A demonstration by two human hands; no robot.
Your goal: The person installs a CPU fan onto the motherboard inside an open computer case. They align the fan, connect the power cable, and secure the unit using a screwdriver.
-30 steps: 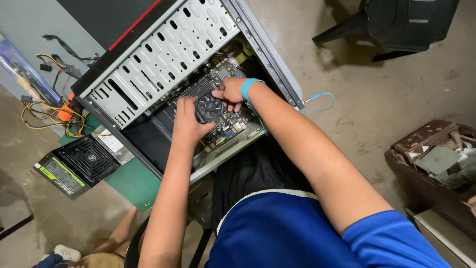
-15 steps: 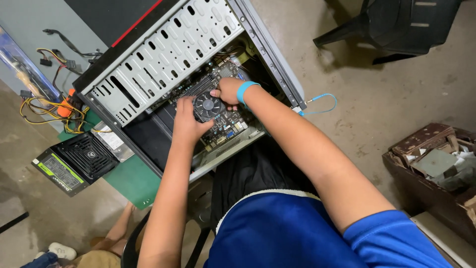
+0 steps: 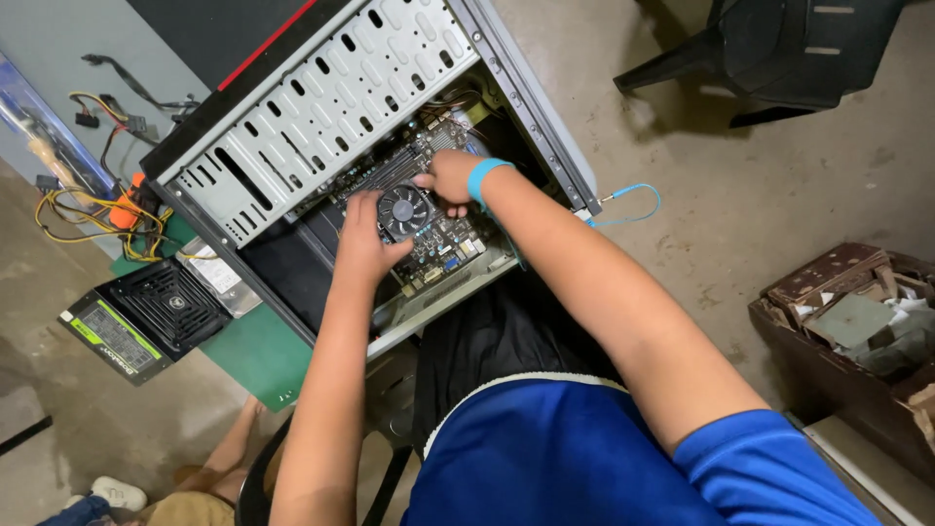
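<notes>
Item: round black cooling fan [image 3: 403, 210] with dark blades, seated flat and facing upward on a green circuit board [image 3: 443, 244] inside an open computer case [image 3: 321, 117]; being round, it showed no clear long axis. The left hand [image 3: 362, 244] gripped the fan's near-left edge, fingers curled against its rim. The right hand [image 3: 448, 178], with a blue wrist strap [image 3: 481, 179] just behind it, rested on the far-right edge, fingers bent down; whether it pinched anything could not be told. A thin blue cord [image 3: 628, 205] lay to the right of the right hand. To the left of the left hand lay a black power supply [image 3: 146, 317] with yellow wires [image 3: 88, 219]. Surface: stained concrete floor [image 3: 701, 195]; a dark chair [image 3: 779, 49] and a brown box of scraps [image 3: 857, 331] stood well right of the hands.
</notes>
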